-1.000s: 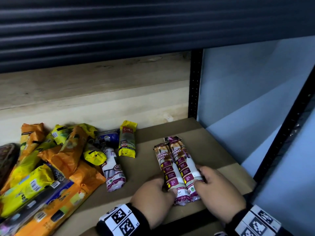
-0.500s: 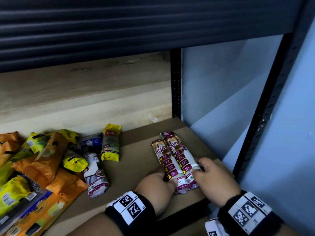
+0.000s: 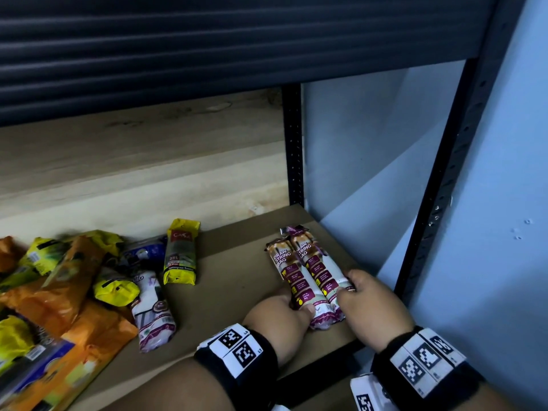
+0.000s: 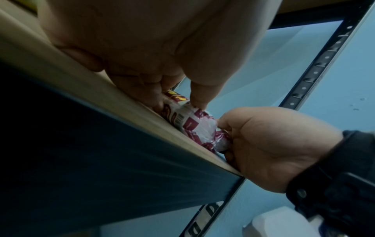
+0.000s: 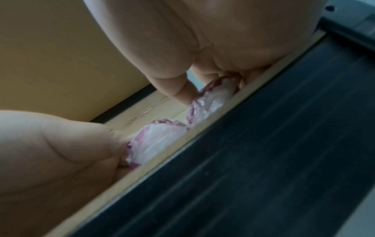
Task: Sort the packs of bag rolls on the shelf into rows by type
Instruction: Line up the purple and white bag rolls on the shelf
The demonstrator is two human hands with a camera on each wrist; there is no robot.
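Two maroon-and-white drawstring bag packs lie side by side, lengthwise, at the right end of the shelf board [image 3: 237, 280]. My left hand [image 3: 289, 305] grips the near end of the left pack [image 3: 284, 268], thumb on top and fingers curled round its left side. In the left wrist view that thumb pinches the left pack [image 4: 182, 121]. My right hand [image 3: 348, 287] grips the near end of the right pack [image 3: 315, 259], fingers curled round its right side. In the right wrist view its thumb presses the right pack [image 5: 213, 99]. The left pack [image 5: 160, 144] lies next to it.
A mixed heap of orange and yellow packs [image 3: 65, 289] covers the shelf's left part. A third maroon-and-white pack [image 3: 152, 312], a yellow pack [image 3: 181, 253] and a blue pack [image 3: 145, 253] lie near it. Black uprights [image 3: 292, 143] [image 3: 444, 179] frame the right end.
Both hands have slid the two drawstring packs to the right, closer to the shelf's right edge. The head view has swung right, so less of the heap shows.
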